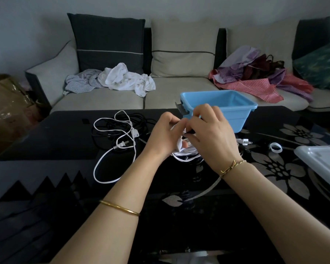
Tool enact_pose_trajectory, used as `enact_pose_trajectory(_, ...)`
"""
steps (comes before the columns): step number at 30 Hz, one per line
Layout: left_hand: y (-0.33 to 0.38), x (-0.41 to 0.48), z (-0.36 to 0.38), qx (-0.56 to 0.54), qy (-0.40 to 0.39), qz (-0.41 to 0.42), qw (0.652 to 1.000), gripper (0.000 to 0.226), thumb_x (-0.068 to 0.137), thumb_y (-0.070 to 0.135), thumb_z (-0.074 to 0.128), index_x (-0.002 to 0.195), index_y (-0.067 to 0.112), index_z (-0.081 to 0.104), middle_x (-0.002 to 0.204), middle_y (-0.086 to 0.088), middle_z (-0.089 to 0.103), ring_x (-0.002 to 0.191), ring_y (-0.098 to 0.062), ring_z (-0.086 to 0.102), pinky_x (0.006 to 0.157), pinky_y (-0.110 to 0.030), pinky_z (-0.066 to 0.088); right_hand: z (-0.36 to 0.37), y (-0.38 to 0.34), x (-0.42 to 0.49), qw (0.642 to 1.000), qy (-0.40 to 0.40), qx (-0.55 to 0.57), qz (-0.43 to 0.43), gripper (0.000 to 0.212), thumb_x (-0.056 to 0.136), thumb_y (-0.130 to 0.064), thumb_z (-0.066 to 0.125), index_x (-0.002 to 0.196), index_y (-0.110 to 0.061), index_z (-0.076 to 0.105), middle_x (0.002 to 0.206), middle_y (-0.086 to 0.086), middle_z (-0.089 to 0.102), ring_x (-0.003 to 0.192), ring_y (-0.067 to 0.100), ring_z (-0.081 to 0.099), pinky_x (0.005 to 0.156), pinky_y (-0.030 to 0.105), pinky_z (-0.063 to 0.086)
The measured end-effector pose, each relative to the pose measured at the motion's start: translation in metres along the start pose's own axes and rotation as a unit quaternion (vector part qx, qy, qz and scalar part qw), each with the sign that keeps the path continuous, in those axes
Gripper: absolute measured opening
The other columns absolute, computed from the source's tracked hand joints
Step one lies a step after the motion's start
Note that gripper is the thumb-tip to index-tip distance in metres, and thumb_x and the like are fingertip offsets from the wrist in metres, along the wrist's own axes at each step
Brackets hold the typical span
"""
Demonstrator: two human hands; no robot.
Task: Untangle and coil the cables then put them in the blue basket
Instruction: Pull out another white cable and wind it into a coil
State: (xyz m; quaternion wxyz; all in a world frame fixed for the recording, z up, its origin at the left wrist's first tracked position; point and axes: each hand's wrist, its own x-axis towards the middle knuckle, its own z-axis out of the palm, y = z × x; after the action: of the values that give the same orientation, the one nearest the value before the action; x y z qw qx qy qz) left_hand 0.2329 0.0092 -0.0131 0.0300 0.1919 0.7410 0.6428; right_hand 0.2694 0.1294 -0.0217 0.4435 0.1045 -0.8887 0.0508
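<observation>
Plainly, left hand point(167, 134) and right hand point(211, 138) pinched the white coil point(185, 156), fingers curled; any slip could spring it loose into the black cables point(122, 121).

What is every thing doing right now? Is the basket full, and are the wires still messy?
blue basket: upright on the table, looks empty.
white cable bundle: partly gathered, held in both hands.
loose white cable: uncoiled, lying on the table.
black cables: tangled heap on the table.
left hand: grips the bundle.
right hand: pinches the bundle.
</observation>
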Motion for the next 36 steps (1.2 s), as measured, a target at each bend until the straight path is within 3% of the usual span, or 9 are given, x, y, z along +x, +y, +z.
enact_pose_trajectory(2,-0.001,0.001,0.000,-0.009,0.000,0.020,1.000,0.018,0.098,0.021,0.051,0.087,0.007,0.045,0.078,-0.020,0.058,0.057,-0.022,0.060,0.041,-0.018,0.041,0.002,0.004,0.000,1.000,0.015,0.005,-0.006,0.012,0.072,-0.023,0.062,0.070,-0.011,0.061,0.104,0.005,0.064,0.095,0.027,0.049,0.071,0.037,0.043)
enact_pose_trajectory(5,-0.001,0.001,0.000,-0.007,0.009,0.046,0.999,0.014,0.099,0.014,0.049,0.090,0.003,0.048,0.070,-0.031,0.056,0.050,-0.023,0.057,0.042,-0.016,0.040,0.007,0.009,-0.002,1.000,-0.002,0.019,-0.016,0.013,0.071,-0.024,0.060,0.074,-0.011,0.059,0.097,0.002,0.066,0.092,0.029,0.058,0.076,0.035,0.039)
enact_pose_trajectory(10,-0.001,0.003,0.000,-0.001,0.000,0.064,0.998,0.011,0.098,0.010,0.048,0.089,0.006,0.054,0.076,-0.030,0.058,0.058,-0.027,0.054,0.045,-0.014,0.043,0.016,0.013,-0.006,0.999,0.014,0.014,-0.028,0.014,0.072,-0.008,0.070,0.078,-0.005,0.058,0.091,0.010,0.064,0.076,0.032,0.060,0.073,0.036,0.044)
enact_pose_trajectory(14,-0.001,0.002,0.002,-0.021,0.003,0.062,0.998,0.012,0.098,0.010,0.049,0.099,-0.001,0.055,0.067,-0.033,0.055,0.056,-0.030,0.053,0.044,-0.015,0.043,0.019,0.013,-0.005,0.999,0.021,0.007,-0.023,0.015,0.071,-0.004,0.071,0.078,-0.005,0.057,0.090,0.010,0.063,0.074,0.032,0.060,0.066,0.037,0.049)
enact_pose_trajectory(17,-0.003,0.003,0.001,-0.026,0.015,0.053,0.998,0.019,0.097,0.018,0.052,0.100,0.000,0.050,0.047,-0.013,0.052,0.044,-0.015,0.054,0.044,-0.015,0.041,0.018,0.012,-0.005,0.999,0.026,-0.001,-0.020,0.016,0.071,-0.005,0.071,0.077,-0.005,0.057,0.088,0.009,0.062,0.074,0.031,0.060,0.065,0.035,0.047)
enact_pose_trajectory(20,-0.004,0.003,0.001,-0.005,0.012,0.050,0.999,0.020,0.097,0.020,0.053,0.098,0.001,0.050,0.043,0.000,0.053,0.042,-0.009,0.055,0.045,-0.015,0.040,0.018,0.012,-0.004,0.999,0.029,-0.005,-0.016,0.017,0.071,-0.005,0.072,0.077,-0.005,0.056,0.089,0.009,0.062,0.075,0.030,0.059,0.064,0.035,0.046)
enact_pose_trajectory(26,-0.004,0.004,-0.002,0.033,-0.021,0.067,0.997,0.012,0.098,0.018,0.050,0.092,0.008,0.055,0.045,-0.002,0.050,0.042,-0.007,0.050,0.048,-0.015,0.038,0.019,0.014,-0.006,1.000,0.027,0.002,-0.013,0.021,0.068,-0.002,0.075,0.079,-0.004,0.057,0.089,0.010,0.061,0.075,0.031,0.060,0.064,0.036,0.047)
enact_pose_trajectory(33,-0.003,0.004,-0.002,0.015,-0.015,0.076,0.997,0.010,0.099,0.013,0.049,0.104,0.005,0.050,0.050,-0.008,0.050,0.043,-0.008,0.052,0.048,-0.014,0.039,0.017,0.012,-0.002,0.999,0.035,0.035,-0.010,0.011,0.075,-0.008,0.064,0.078,-0.003,0.055,0.088,0.013,0.061,0.073,0.034,0.059,0.060,0.038,0.049)
enact_pose_trajectory(36,-0.001,0.003,-0.001,0.005,-0.022,0.085,0.996,0.007,0.099,0.009,0.046,0.095,0.011,0.051,0.056,-0.005,0.053,0.047,-0.007,0.054,0.050,-0.015,0.042,0.015,0.012,0.000,0.999,0.035,0.040,-0.003,0.011,0.073,-0.009,0.065,0.077,-0.004,0.055,0.087,0.012,0.062,0.073,0.034,0.060,0.060,0.038,0.049)
